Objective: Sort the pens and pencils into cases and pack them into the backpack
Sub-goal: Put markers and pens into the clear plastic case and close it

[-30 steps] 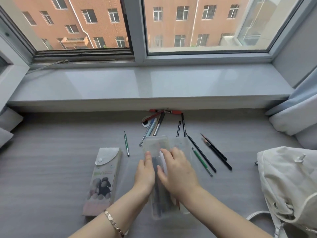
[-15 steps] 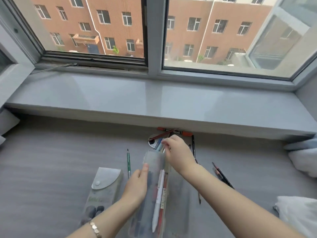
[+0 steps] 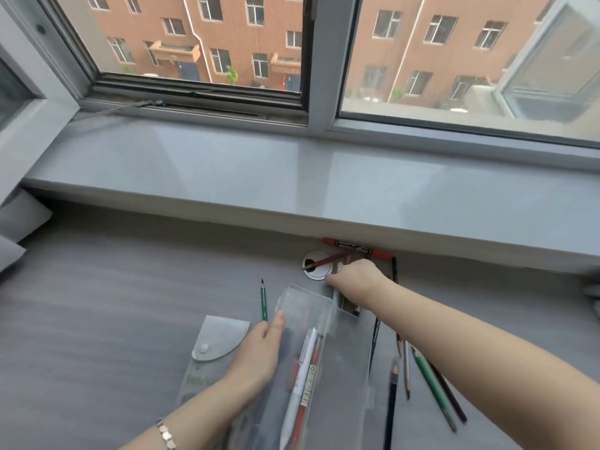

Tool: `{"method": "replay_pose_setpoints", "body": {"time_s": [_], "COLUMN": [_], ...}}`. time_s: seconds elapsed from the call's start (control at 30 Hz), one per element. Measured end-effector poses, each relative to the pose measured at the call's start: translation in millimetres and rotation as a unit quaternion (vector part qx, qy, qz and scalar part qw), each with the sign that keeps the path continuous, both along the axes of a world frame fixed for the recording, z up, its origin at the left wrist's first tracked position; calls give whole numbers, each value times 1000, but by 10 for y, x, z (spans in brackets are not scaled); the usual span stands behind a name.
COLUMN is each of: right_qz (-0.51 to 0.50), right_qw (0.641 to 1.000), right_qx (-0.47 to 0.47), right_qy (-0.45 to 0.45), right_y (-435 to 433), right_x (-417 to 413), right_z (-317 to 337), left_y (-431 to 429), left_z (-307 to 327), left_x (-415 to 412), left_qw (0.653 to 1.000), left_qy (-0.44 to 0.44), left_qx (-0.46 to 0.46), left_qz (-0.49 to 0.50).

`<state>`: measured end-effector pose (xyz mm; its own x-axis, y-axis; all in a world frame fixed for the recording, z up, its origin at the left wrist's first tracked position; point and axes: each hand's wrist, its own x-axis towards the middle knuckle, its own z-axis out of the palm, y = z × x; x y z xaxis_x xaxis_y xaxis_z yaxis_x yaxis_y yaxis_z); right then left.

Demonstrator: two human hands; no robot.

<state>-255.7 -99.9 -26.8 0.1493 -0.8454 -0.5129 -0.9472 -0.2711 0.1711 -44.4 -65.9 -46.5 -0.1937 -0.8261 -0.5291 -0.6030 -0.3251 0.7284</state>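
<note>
A clear plastic pen case [image 3: 302, 306] lies open at the desk's near centre with a white pen [image 3: 300, 381] and red pens in it. My left hand [image 3: 259, 352] rests on the case's left side, thumb against its rim. My right hand [image 3: 355, 279] reaches to the pile of pens [image 3: 349, 246] under the sill and its fingers curl around a few of them. A green pencil [image 3: 264, 302] lies left of the case. Several pencils [image 3: 431, 384] lie to the right under my forearm. The backpack is out of view.
A grey flap pouch with a snap [image 3: 211, 345] lies left of the clear case. A round cable grommet [image 3: 316, 266] sits in the grey desk [image 3: 113, 303] near the pens. The window sill [image 3: 292, 177] overhangs the desk's far edge.
My right hand has left the case and reached forward to the pens under the sill. The view has tilted up, and the backpack has dropped out of sight.
</note>
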Motion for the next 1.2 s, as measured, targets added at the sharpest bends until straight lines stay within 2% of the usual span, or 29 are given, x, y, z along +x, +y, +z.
{"method": "replay_pose_setpoints", "body": {"time_s": [0.27,0.37,0.43,0.53,0.6,0.7,0.73,0.77,0.83,0.87,0.93,1.0,1.03,1.07,1.1,1.13,1.2], "right_qz": [-106,-195,-259,-366,-442,-504,-515,-517,-505,-500,-490,-473,-457,-441,-426,-413,-396], "right_qw": [986,959,914,798,716,608,590,590,621,622,579,509,487,479,484,505,588], "right_qx": [-92,-120,-163,-220,-192,-142,-136,-139,-169,-194,-237,-250,-240,-224,-207,-194,-173], "right_qy": [-90,-169,-266,-425,-505,-597,-607,-604,-574,-571,-608,-675,-705,-725,-736,-733,-684], "right_y": [336,515,659,870,988,1107,1125,1138,1135,1121,1099,1086,1089,1097,1109,1127,1167], "right_x": [-267,-408,-478,-485,-476,-451,-426,-400,-348,-326,-267,-171,-93,6,122,241,447], "right_z": [-45,-10,16,80,90,56,58,71,144,216,419,628,724,801,847,863,811], "left_y": [85,105,124,170,193,240,248,262,280,292,317,347,367,388,411,434,476], "left_z": [-10,-13,8,28,35,43,43,51,49,50,66,83,99,113,121,134,182], "left_x": [109,128,124,118,111,74,57,39,27,27,27,16,2,-18,-43,-69,-113], "left_qw": [999,998,997,998,999,998,998,997,997,998,998,997,997,997,997,997,997], "left_qy": [31,48,61,48,33,42,49,53,51,46,34,35,36,39,43,48,54], "left_qx": [14,25,27,9,4,22,27,29,23,17,-3,-12,-13,-11,-7,-4,-7], "left_qz": [36,32,31,25,23,31,35,40,48,50,60,72,74,70,64,59,57]}}
